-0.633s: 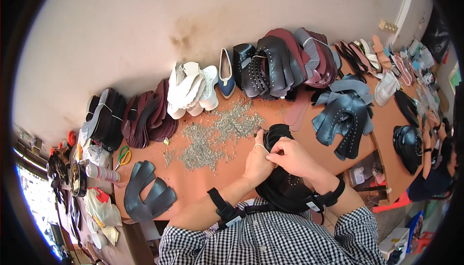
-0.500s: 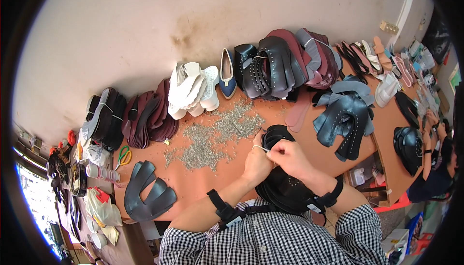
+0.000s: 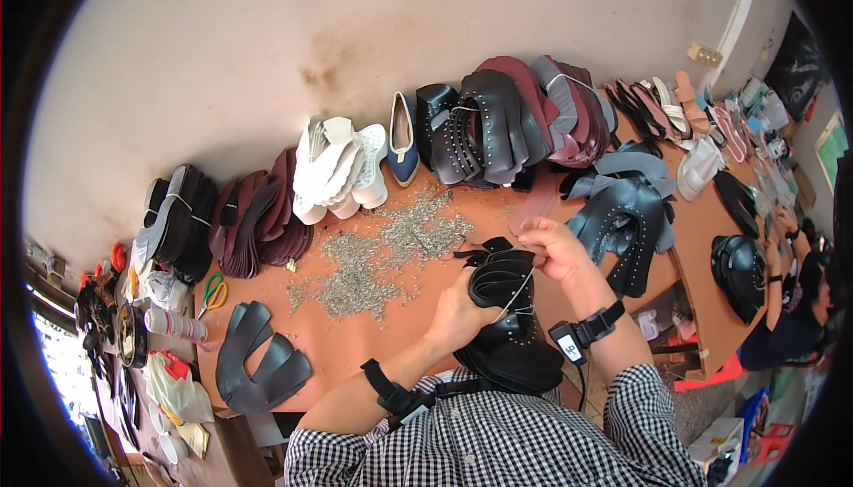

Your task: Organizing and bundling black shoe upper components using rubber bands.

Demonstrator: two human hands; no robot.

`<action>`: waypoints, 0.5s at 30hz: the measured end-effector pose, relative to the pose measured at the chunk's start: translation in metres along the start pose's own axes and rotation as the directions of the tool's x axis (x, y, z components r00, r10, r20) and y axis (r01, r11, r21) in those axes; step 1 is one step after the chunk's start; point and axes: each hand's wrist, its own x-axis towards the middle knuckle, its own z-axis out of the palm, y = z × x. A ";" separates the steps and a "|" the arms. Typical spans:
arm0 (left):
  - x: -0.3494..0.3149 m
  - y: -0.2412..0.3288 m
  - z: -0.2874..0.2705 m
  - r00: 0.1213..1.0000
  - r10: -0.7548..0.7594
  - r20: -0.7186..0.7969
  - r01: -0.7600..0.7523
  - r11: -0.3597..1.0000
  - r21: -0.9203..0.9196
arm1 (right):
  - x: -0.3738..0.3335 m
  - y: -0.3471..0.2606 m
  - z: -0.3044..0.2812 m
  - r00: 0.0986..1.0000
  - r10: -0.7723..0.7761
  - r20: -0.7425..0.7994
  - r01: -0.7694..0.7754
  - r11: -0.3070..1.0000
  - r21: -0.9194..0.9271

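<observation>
The right hand (image 3: pixel 551 249) keeps a pinching grip on a pale band (image 3: pixel 526 289); the left hand (image 3: pixel 459 316) clasps the black bundle (image 3: pixel 511 364), just before the checked shirt (image 3: pixel 471 443). Pulling steadily while bracing the bundle should keep its layers even. Metal bits (image 3: pixel 351 272) lie at ten o'clock on the surface (image 3: pixel 355 345).

Head-worn fisheye, facing down over table (image 3: pixel 342 345).

Stained wall (image 3: pixel 222 51), orange tabletop (image 3: pixel 329 340), bright daylight (image 3: pixel 58 371)

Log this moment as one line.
left hand: gripping black stack | right hand: holding pale band across stack | nearby: small silvery pieces scattered on table
</observation>
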 end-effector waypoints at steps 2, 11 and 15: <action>-0.002 -0.002 -0.004 1.000 -0.008 0.022 0.013 0.974 -0.227 | 0.005 0.012 -0.014 0.997 0.028 -0.066 -0.030 0.999 -0.039; -0.003 0.001 -0.018 0.985 -0.168 0.028 0.158 0.842 -0.515 | -0.018 0.075 -0.007 0.971 0.240 -0.009 -0.233 0.931 -0.283; 0.001 -0.002 -0.012 0.993 -0.118 0.021 0.113 0.870 -0.480 | -0.022 0.089 0.011 0.970 0.077 0.231 0.158 0.525 -0.837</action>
